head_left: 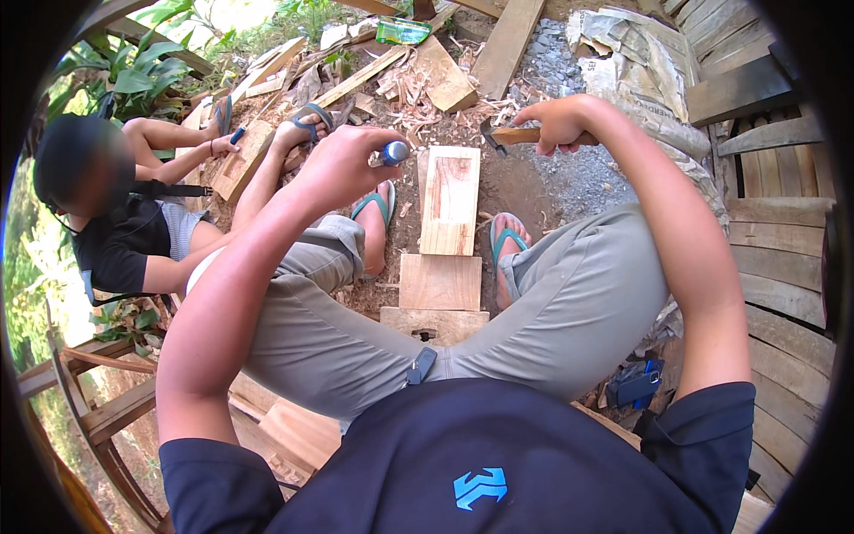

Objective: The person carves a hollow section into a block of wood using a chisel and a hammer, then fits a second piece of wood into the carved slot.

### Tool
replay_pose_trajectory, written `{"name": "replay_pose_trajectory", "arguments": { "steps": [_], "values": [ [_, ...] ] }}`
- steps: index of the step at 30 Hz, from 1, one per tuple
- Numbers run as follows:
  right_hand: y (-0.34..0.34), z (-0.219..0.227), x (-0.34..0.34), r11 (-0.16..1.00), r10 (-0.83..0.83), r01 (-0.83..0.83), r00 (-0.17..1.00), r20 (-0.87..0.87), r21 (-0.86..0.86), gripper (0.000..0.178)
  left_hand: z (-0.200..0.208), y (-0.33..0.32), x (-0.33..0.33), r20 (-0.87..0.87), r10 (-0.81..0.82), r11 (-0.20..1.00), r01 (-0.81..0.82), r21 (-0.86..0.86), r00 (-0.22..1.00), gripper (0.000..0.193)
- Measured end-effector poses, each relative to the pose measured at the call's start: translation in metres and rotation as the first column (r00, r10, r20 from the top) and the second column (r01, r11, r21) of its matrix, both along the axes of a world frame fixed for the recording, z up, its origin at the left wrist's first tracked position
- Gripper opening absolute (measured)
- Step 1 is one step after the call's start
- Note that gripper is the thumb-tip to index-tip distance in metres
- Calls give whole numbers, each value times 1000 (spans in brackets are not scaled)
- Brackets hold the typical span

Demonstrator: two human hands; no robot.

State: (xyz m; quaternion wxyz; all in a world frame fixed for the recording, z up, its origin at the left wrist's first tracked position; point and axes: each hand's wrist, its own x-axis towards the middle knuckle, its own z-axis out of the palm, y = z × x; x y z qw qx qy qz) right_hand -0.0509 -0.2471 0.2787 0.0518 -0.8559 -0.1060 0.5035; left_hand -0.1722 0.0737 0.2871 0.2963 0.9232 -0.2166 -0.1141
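- blue, round-ended tool handle (pixel 392 154), held up at left, its other end hidden
- dark-headed hammer with brown wooden handle (pixel 513 136), held sideways at right, head leftward
- pale rectangular wooden block (pixel 452 200), recessed on top, lying lengthwise near to far

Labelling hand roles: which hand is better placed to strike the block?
Probably the right hand: it grips the hammer, head near the wooden block's far end. The left hand holds a blue-ended handle instead.

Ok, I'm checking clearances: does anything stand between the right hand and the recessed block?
Only the hammer that the right hand holds, its head toward the block; nothing else visible stands in the way.
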Motion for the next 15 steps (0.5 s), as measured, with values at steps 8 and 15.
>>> {"name": "replay_pose_trajectory", "arguments": {
  "steps": [8, 15],
  "values": [
    [-13, -8, 6, 1000, -28, 28, 1000, 3, 2, 79, 3, -6, 1, 18, 18, 1000, -17, -25, 1000, 26],
    [-16, -19, 12, 1000, 6, -5, 991, 131, -13, 85, 6, -16, -9, -43, 22, 997, -25, -73, 999, 23]
  ]
}}
